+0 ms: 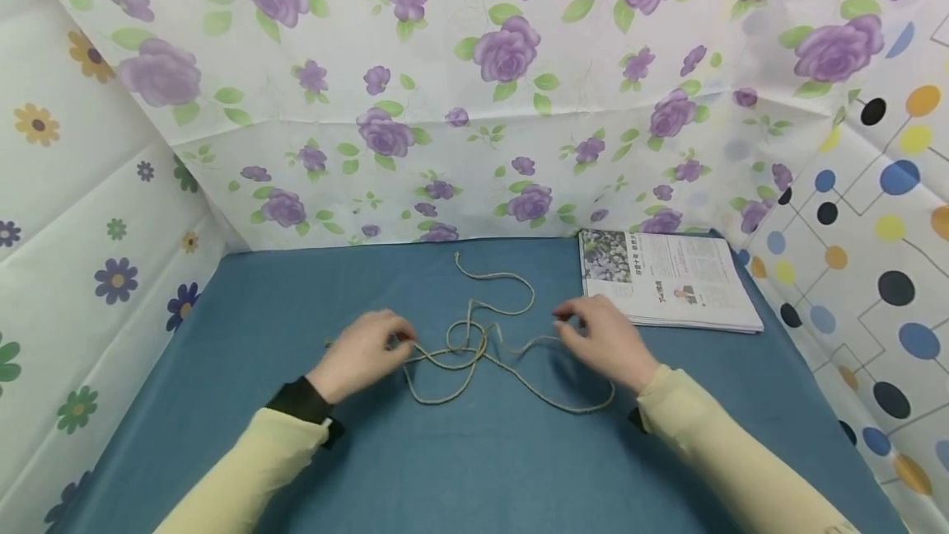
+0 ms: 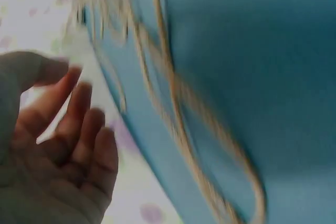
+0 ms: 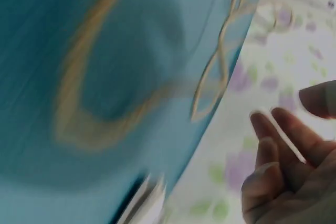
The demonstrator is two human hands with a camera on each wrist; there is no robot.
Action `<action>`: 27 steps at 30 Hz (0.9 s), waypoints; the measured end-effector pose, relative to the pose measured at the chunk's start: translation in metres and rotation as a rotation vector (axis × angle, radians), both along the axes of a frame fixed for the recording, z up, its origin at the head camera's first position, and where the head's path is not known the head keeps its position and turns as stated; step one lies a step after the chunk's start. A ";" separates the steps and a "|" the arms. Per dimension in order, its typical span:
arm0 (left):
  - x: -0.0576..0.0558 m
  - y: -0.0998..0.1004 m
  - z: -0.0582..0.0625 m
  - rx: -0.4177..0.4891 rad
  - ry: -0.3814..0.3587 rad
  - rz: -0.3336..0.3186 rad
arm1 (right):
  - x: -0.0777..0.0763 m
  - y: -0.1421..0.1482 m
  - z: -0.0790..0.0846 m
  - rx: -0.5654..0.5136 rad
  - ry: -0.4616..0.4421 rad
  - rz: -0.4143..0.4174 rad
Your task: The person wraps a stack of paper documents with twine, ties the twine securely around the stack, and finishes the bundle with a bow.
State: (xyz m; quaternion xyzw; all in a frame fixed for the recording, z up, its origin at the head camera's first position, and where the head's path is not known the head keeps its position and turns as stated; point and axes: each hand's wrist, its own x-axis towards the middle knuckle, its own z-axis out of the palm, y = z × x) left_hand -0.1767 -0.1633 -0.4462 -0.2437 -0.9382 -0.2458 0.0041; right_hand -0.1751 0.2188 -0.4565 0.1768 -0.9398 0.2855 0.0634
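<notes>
A thin tan rope [image 1: 445, 400] lies in loose, crossing loops on the blue cloth, and one end stretches toward the back. My left hand [image 1: 368, 353] hovers at the left side of the loops. In the left wrist view, the left hand [image 2: 68, 135] has thumb and index tips close together, fingers loosely bent, and no rope between them. On the other side, my right hand [image 1: 604, 340] is over the rope's right-hand bend, hiding part of it. The right wrist view shows the right hand [image 3: 289, 161] with thumb and fingers apart, holding nothing; the rope [image 3: 73, 93] is blurred there.
A folded newspaper [image 1: 697, 287] lies at the back right, just beyond my right hand. The blue cloth [image 1: 474, 476] covers the table. Flowered sheeting [image 1: 460, 155] stands behind it, with patterned sheets [image 1: 897, 287] at the sides.
</notes>
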 end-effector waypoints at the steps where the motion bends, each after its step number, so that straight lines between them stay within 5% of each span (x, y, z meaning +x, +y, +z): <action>1: 0.002 0.010 -0.004 -0.019 -0.003 -0.051 | -0.001 -0.011 -0.001 -0.015 -0.016 0.027; 6: 0.008 0.046 -0.023 -0.107 -0.003 -0.167 | -0.007 -0.060 -0.008 -0.044 -0.153 0.105; 11: 0.007 0.057 -0.031 -0.138 0.045 -0.192 | -0.013 -0.075 -0.015 0.021 -0.103 0.105; 16: 0.005 0.044 -0.028 -0.084 0.084 -0.190 | -0.013 -0.060 -0.011 -0.004 -0.028 0.024; 27: -0.001 -0.015 -0.017 -0.090 0.052 -0.028 | -0.011 0.028 0.005 -0.136 -0.027 -0.189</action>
